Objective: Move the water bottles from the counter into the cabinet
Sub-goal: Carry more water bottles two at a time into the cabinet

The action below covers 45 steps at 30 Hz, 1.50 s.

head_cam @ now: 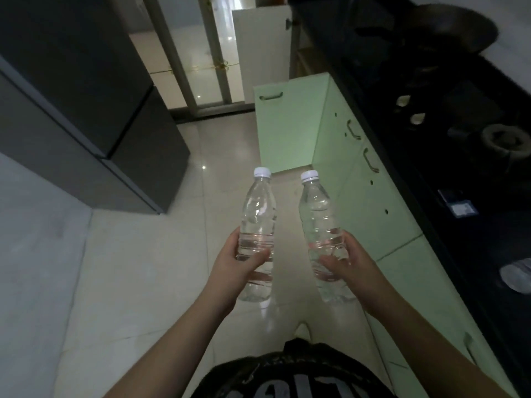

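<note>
I hold two clear plastic water bottles with white caps upright above the floor, side by side and apart. My left hand [234, 265] grips the lower half of the left bottle [257, 214]. My right hand [349, 261] grips the lower half of the right bottle [317, 214]. Ahead of the bottles a pale green cabinet door [283, 130] stands swung open into the aisle. The cabinet's inside is hidden behind that door. The black counter [448, 179] runs along my right side.
A dark refrigerator [86, 110] stands on the left. Green cabinet fronts [362, 202] with metal handles line the right under the counter. A stove burner [505, 139], a dark pan [448, 24] and a white cloth [517, 275] sit on the counter. Glossy tiled floor [143, 268] lies between.
</note>
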Motion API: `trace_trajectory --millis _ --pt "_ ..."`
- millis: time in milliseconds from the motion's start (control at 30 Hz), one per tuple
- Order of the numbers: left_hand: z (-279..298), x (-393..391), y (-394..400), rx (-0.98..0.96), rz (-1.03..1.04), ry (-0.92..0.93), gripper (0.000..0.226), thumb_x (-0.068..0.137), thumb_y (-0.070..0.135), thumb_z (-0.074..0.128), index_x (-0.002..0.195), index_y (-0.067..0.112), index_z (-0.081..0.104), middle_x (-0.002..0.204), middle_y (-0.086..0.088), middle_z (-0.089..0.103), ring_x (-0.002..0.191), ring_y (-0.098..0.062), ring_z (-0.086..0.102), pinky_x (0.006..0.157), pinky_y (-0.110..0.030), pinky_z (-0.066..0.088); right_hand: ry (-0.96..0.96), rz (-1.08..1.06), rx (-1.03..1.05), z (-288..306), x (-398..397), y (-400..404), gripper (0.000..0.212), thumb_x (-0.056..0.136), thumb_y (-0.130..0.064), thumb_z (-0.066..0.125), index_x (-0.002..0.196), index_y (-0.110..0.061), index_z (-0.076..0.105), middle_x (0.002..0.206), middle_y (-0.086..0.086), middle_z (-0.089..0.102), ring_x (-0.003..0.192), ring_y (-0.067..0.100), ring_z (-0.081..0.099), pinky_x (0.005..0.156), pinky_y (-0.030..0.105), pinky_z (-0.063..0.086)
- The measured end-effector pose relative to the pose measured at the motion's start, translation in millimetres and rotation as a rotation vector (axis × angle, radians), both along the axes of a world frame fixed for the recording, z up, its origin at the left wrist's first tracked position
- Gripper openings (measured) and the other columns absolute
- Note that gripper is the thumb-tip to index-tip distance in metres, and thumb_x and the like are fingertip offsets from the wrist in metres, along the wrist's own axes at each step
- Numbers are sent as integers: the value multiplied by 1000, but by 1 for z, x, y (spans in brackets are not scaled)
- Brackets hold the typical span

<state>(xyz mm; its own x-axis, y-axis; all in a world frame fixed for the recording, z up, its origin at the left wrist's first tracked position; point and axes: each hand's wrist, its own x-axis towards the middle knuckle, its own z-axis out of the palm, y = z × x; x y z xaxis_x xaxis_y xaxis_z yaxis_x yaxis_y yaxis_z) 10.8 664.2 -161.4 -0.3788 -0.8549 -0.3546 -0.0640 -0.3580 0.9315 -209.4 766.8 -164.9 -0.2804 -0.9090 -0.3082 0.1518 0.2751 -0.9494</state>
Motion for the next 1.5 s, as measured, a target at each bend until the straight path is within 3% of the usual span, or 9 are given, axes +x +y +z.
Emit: trace_trajectory --millis 167,333,433,800,867,1033,1133,1300,1500 --pt "7 20 -39 51 113 48 41 72 27 77 110 35 67 103 -7 75 91 -27 74 63 -39 59 27 152 -5 -1 14 -72 56 69 -28 80 119 -36 57 106 0 71 93 25 71 75 40 60" --pt "4 64 -98 42 222 64 48 67 33 80 112 29 66 103 -12 75 92 -31 73 65 -41 60 275 248 -7 1 49 -168 70 63 -45 80 126 -41 48 107 -15 68 93 6 68 77 25 53" --pt "2 94 -146 2 242 41 48 72 27 78 118 26 63 105 -8 75 92 -28 74 65 -41 61 329 271 -29 1 78 -229 71 62 -45 79 125 -46 47 104 -21 68 88 -2 67 76 24 51" --pt "10 168 -318 -49 156 22 50 81 35 75 126 26 55 110 -1 73 96 -22 72 68 -31 59 114 189 -7 15 155 -411 52 72 -20 82 116 -34 60 101 -3 74 85 16 73 62 29 57" --pt "5 168 -344 -30 154 34 55 77 39 77 125 25 56 110 -4 73 96 -24 72 69 -33 59 93 168 0 15 152 -435 53 71 -23 81 117 -37 59 100 -4 74 84 14 73 56 26 56" --pt "-9 145 -420 21 126 41 64 70 41 80 127 24 55 112 -8 72 100 -29 71 76 -44 60 63 128 -3 4 126 -499 53 75 -10 80 120 -29 60 102 -3 74 89 19 73 62 18 54" --pt "-18 120 -477 9 55 -5 64 73 38 81 128 23 53 114 -8 71 102 -29 70 84 -51 58 68 105 2 -6 105 -543 52 69 -21 79 117 -32 62 103 -1 74 91 22 72 70 27 57" --pt "-18 76 -578 -1 7 -59 55 80 26 75 130 21 53 112 -6 72 99 -25 72 80 -44 60 49 72 6 -23 70 -628 56 69 -33 79 121 -32 60 105 0 74 95 20 72 82 39 56" --pt "-8 39 -678 47 80 -26 40 86 11 72 122 22 57 105 -9 74 91 -29 73 67 -37 60 45 86 5 -16 29 -721 49 70 -31 81 114 -38 61 102 -2 74 88 18 73 65 22 56"
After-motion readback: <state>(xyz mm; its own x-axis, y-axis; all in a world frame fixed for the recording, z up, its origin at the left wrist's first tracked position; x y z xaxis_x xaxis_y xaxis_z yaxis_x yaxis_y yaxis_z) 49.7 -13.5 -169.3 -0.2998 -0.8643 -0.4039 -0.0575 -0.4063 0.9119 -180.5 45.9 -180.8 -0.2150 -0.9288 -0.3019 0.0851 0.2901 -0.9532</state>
